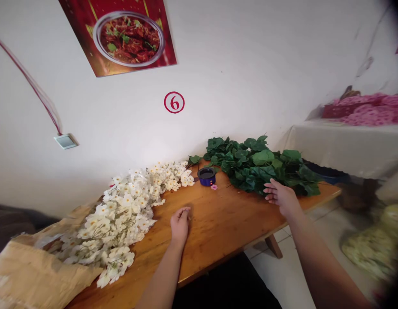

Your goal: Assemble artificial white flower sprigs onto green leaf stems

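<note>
My left hand (180, 225) rests low over the wooden table with its fingers curled together, and no object shows in it. Out to the right, my right hand (280, 196) is open, fingers apart, at the front edge of a heap of green artificial leaves (247, 159). Whether its fingertips touch the leaves I cannot tell. Left of my left hand lies a large bunch of white artificial flowers (134, 201) with yellow centres, partly in brown wrapping paper (41, 274). Between the flowers and the leaves stands a small round blue device (206, 176) with a dark top and a red light.
A tiny pink flower (214, 187) lies beside the blue device. The wooden table (218, 227) meets a white wall. At the right, pink flowers (372, 109) sit on a white-covered table (334, 146), and a bag of pale flowers (372, 249) stands on the tiled floor.
</note>
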Demonstrator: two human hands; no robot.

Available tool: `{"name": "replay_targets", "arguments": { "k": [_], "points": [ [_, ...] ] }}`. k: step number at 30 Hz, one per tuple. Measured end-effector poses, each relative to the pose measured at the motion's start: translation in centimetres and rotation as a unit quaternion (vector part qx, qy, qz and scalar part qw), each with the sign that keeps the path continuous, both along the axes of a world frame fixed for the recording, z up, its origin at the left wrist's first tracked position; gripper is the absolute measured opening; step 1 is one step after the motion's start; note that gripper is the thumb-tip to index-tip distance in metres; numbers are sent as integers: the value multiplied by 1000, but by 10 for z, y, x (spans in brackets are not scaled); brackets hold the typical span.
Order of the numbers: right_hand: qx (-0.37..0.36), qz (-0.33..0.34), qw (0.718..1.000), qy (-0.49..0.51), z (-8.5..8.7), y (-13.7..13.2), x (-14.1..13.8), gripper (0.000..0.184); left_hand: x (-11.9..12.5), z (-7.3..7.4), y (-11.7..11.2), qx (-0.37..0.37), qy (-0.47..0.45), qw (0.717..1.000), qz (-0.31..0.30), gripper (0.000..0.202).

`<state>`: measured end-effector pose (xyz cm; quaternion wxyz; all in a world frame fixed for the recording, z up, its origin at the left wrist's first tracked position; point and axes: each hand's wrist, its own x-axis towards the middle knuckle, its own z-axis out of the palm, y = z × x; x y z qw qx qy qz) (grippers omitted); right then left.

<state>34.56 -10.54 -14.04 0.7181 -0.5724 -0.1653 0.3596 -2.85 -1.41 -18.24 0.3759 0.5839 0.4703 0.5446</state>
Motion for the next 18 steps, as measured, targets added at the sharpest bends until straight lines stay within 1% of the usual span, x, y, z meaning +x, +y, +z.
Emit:
{"name": "replay_targets", "arguments": {
  "k": [5,7,10,15,18],
  "points": [
    [15,59,997,44,-5,9,-11,26,-2,4,-1,-3,14,1000,-11,28],
    [37,78,993,83,-5,13,-14,25,-2,6,-2,4,22,1000,-6,28],
    [75,107,982,139,-1,21,-18,21,-1,8,-3,18,26,1000,2,28],
    [99,104,978,149,10,38,-23,10,2,9,-3,17,29,999,-5,28],
    [103,95,979,147,13,42,-25,7,1,8,-2,18,26,999,-2,28]
  ]
}}
